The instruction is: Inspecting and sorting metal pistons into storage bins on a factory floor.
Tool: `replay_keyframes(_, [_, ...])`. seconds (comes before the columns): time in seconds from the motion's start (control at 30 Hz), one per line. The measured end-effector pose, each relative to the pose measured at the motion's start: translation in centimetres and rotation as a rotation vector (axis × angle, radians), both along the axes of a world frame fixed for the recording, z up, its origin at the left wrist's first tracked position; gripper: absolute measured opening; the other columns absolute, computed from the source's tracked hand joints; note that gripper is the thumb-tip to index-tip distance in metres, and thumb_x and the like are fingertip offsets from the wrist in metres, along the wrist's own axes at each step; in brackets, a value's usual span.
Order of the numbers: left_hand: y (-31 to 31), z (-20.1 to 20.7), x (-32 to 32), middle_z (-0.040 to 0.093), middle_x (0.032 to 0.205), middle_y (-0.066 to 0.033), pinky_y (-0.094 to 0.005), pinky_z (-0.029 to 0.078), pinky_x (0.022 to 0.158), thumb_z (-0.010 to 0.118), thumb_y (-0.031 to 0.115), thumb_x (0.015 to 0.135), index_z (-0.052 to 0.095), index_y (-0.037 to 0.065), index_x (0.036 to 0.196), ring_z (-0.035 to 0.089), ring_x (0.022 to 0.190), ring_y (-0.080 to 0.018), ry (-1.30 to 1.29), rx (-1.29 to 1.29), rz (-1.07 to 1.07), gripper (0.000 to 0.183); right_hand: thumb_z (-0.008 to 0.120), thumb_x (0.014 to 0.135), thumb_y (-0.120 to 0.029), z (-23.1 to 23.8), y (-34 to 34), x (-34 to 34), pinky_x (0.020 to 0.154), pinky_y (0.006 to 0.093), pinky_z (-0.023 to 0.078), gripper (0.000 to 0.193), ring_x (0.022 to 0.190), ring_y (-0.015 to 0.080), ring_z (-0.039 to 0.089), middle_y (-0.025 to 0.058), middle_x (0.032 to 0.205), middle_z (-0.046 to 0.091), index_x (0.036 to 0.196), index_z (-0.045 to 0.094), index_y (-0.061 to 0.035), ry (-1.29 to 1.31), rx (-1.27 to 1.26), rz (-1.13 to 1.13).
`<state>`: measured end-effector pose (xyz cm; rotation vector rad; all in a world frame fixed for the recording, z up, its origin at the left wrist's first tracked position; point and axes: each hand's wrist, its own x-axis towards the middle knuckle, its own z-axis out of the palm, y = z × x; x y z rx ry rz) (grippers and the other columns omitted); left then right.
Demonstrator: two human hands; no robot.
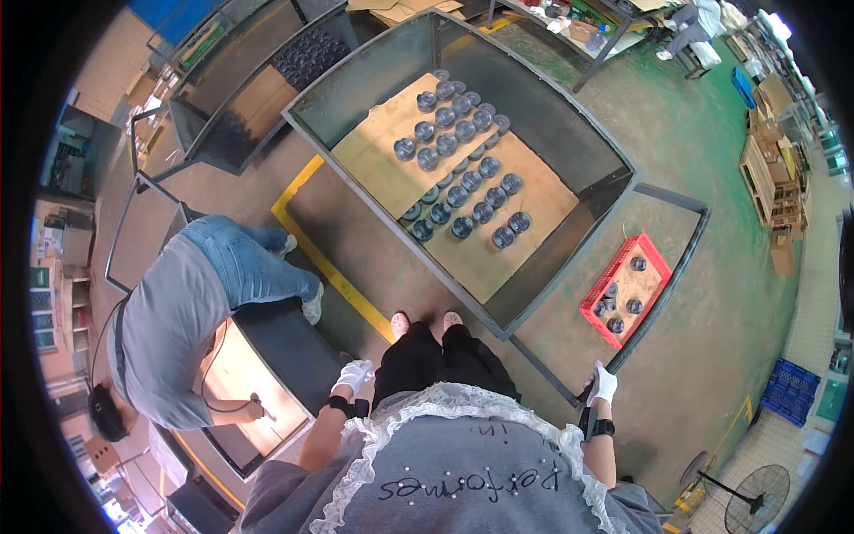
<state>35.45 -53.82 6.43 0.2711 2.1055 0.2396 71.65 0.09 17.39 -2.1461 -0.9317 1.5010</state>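
Note:
My left hand (354, 376), in a white glove, hangs beside my left thigh. Its fingers look loosely apart and hold nothing that I can see. My right hand (602, 385), also white-gloved, is closed at the near corner of a dark metal bar frame (678, 272). Something dark shows by its fingers; I cannot tell whether that is the bar or a separate part. Just beyond this hand, a red crate (664, 255) holds several round, dark metal parts (633, 306). Ahead of me, a large metal bin (405, 233) holds rows of similar parts (463, 131) on brown cardboard sheets (374, 163).
To my left, a co-worker (182, 311) bends over another metal bin (276, 445) lined with a light sheet. More bins with parts (311, 58) stand at the far left. A fan (756, 500) is at the near right, blue pallets (790, 390) and wooden pallets (756, 182) beyond.

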Motion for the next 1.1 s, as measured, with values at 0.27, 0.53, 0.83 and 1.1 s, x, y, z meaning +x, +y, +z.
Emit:
replay_keyframes(0.27, [5.4, 6.5, -2.9, 0.07, 0.102, -0.0181, -0.0486, 0.052, 0.086, 0.046, 0.031, 0.1, 0.068, 0.008, 0.097, 0.066, 0.097, -0.0382, 0.312, 0.004, -0.688, 0.032, 0.073, 0.092, -0.029, 10.1, -3.7, -4.5, 0.105, 0.0434, 0.045, 0.064, 0.125, 0.0265, 0.056, 0.0157, 0.139, 0.055, 0.144, 0.047, -0.0032, -0.54, 0.712, 0.531])
replay_keyframes(0.53, [15.4, 18.7, -8.2, 0.068, 0.084, -0.0174, -0.0511, 0.053, 0.072, 0.052, 0.035, 0.098, 0.068, 0.009, 0.088, 0.067, 0.079, -0.0381, 0.538, 0.23, -0.665, 0.032, 0.063, 0.098, -0.017, 20.2, -8.2, -11.4, 0.102, 0.0364, 0.046, 0.055, 0.123, 0.0227, 0.056, 0.0136, 0.141, 0.053, 0.147, 0.042, -0.0056, 0.747, -0.161, 0.175])
replay_keyframes(0.83, [32.8, 26.8, -20.4, 0.067, 0.081, -0.0194, -0.0495, 0.053, 0.071, 0.057, 0.025, 0.095, 0.067, 0.004, 0.087, 0.065, 0.077, -0.0392, 0.543, 0.527, -1.018, 0.025, 0.062, 0.096, -0.011, 15.7, -1.4, -27.1, 0.092, 0.0369, 0.052, 0.049, 0.109, 0.0255, 0.064, 0.0152, 0.129, 0.06, 0.14, 0.044, -0.0025, 1.15, -0.088, -0.024])
replay_keyframes(1.1, [40.7, 17.1, -28.8, 0.069, 0.082, -0.0168, -0.0473, 0.053, 0.074, 0.056, 0.029, 0.095, 0.068, 0.006, 0.088, 0.067, 0.078, -0.0362, 0.396, 0.472, -1.181, 0.027, 0.063, 0.095, -0.017, 7.7, 7.8, -31.3, 0.089, 0.0408, 0.053, 0.05, 0.107, 0.0268, 0.066, 0.014, 0.128, 0.064, 0.14, 0.047, -0.0057, 0.799, -0.116, -0.041])
